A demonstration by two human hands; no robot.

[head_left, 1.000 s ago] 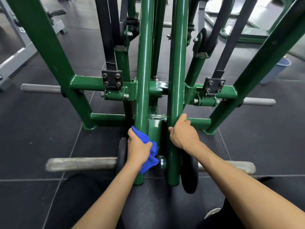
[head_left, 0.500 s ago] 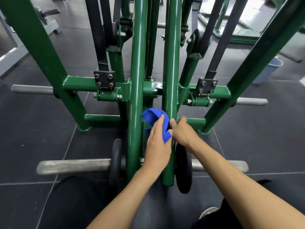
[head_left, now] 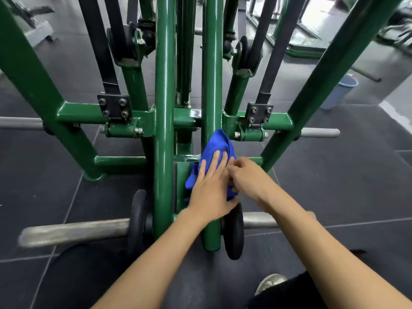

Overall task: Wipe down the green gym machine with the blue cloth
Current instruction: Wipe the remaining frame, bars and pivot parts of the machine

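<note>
Floor [head_left: 66,197]: dark rubber tiles, carries everything.
Machine [head_left: 82,114]: green steel frame, fills the upper and middle view. Two slanted legs run out to the top-left and top-right corners. Two round uprights stand side by side at centre: left upright [head_left: 163,85], right upright [head_left: 213,74]. Crossbars tie them to the legs at mid height and lower down.
Straps [head_left: 98,41]: black, flat, one set per side, each bolted to the upper crossbar by a black four-screw clamp.
Bar [head_left: 73,230]: silver, horizontal, low across the machine's near end, sticking out left and right. Shorter silver pegs stick out at upper crossbar height on both outer sides.
Plates [head_left: 234,233]: two black discs on the bar, one just outside each upright.
Bucket [head_left: 338,92]: pale blue, on the floor beyond the right leg, well apart.
Left hand [head_left: 211,186]: flat, fingers straight and together, palm down, pressing the cloth onto the right upright just below the lower crossbar.
Right hand [head_left: 247,177]: fingers curled in at the cloth's right edge, touching the left hand's fingers. Blurred; cannot tell whether it pinches the cloth, grips the tube or holds nothing.
Cloth [head_left: 217,141]: blue, bunched, draped over the front of the right upright, top edge reaching up near the upper crossbar, most of the rest under the left hand.
Shoe [head_left: 269,282]: grey toe, on the floor near the bottom edge, right of centre.
</note>
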